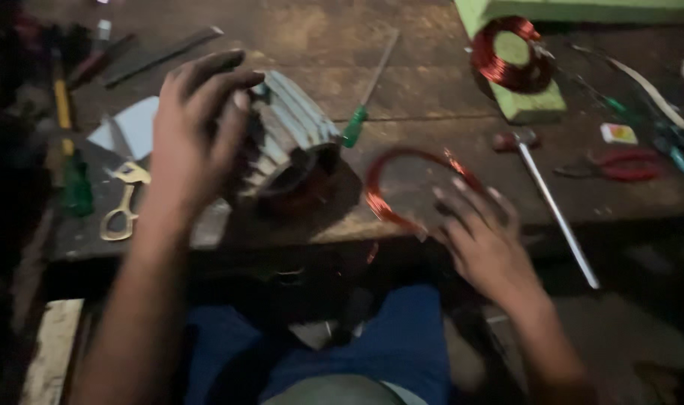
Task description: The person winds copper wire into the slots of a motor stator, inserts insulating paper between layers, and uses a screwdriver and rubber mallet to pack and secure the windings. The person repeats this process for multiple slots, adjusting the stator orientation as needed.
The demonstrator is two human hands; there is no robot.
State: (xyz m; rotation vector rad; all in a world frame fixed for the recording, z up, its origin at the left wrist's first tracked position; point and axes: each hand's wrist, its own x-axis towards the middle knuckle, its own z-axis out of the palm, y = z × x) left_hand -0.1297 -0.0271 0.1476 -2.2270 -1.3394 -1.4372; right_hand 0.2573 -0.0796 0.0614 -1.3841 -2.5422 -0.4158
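Note:
My left hand (196, 131) rests on top of a grey ribbed motor housing (293, 139) that lies on its side on the wooden workbench (424, 90), with copper winding showing in its open end. My right hand (480, 232) reaches over the bench's front edge with fingers spread, touching a loose loop of copper wire (402, 184). Whether the fingers pinch the loop is blurred.
A green-handled screwdriver (364, 105) lies behind the housing. A hammer (548, 195) lies right of the loop, red pliers (619, 165) beyond it. A copper coil (507, 56) sits on a green block (533, 101). Yellow-handled scissors (124, 202) and several tools lie at left.

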